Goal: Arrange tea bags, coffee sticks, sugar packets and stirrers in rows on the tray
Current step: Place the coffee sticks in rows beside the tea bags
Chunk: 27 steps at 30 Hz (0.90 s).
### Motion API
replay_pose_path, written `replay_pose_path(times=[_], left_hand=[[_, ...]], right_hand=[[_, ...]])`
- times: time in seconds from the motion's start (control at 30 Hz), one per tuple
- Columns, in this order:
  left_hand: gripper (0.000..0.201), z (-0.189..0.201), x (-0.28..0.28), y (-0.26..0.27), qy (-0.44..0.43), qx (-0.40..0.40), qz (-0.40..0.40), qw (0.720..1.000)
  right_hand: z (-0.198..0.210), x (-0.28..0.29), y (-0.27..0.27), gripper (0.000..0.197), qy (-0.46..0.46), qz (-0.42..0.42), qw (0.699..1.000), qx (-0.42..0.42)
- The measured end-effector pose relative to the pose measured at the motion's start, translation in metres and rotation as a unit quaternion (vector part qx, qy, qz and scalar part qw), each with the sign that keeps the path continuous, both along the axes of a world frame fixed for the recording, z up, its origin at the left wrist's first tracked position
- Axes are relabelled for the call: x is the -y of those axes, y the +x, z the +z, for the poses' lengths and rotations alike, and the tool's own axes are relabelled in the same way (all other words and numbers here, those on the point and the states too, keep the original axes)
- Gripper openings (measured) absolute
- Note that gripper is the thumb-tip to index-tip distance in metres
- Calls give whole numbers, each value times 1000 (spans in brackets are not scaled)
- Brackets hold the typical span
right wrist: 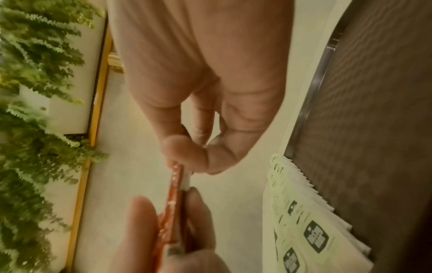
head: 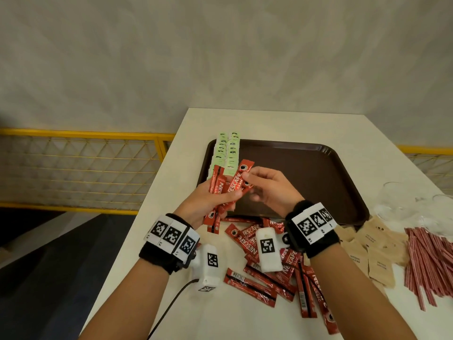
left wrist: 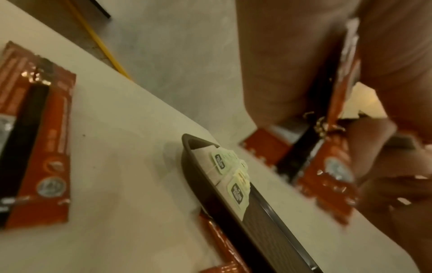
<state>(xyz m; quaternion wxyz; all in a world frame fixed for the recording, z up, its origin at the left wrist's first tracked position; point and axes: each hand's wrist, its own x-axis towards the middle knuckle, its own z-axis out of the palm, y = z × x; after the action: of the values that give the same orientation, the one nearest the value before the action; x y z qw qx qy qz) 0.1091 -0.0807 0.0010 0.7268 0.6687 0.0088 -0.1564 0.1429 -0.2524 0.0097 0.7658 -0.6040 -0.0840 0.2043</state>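
Head view: left hand [head: 208,200] grips a bundle of coffee sticks [head: 220,190] above the tray [head: 306,173], right hand [head: 267,190] pinching one; tea bags [head: 226,150] already rowed. Wrist views confirm the pinch. Next, probably, laying sticks beside them.

From my head camera the light is soft, even and fairly bright, with only faint shadows under my forearms on the white tabletop [head: 282,123]. A small glare streak sits on the far right corner of the dark brown plastic tray [head: 326,150]. The wide lens bends the yellow metal railing [head: 81,134] and stretches the picture's edges. Both wrist views look dimmer and warmer, tinted yellowish. My left hand [left wrist: 304,61] looms soft and out of focus there, and the red foil coffee sticks [left wrist: 325,162] smear. In the right wrist view the green fern leaves [right wrist: 30,114] blur.
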Motion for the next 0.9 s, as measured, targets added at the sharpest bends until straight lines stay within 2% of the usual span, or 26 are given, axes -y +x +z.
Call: replay_pose_path(times=[0.2,0.3,0.4,0.53,0.7,0.9], left_hand=[[26,-3,-10,2,-67,-33,49,996],[27,0,-11,3,-73,-32,48,996],[30,2,-12,5,-62,-30,46,997],[35,0,-13,8,-109,-21,82,990],[28,0,-10,9,-130,-18,104,986],[26,-2,-9,15,-146,-24,106,983]], right_hand=[[0,5,0,9,30,-42,999,2],[2,5,0,6,18,-38,999,8],[6,4,1,11,-8,-46,999,20],[5,2,5,5,-12,-67,997,21],[-1,-5,7,2,-33,-79,996,19],[-1,-5,12,16,3,-102,995,-12]])
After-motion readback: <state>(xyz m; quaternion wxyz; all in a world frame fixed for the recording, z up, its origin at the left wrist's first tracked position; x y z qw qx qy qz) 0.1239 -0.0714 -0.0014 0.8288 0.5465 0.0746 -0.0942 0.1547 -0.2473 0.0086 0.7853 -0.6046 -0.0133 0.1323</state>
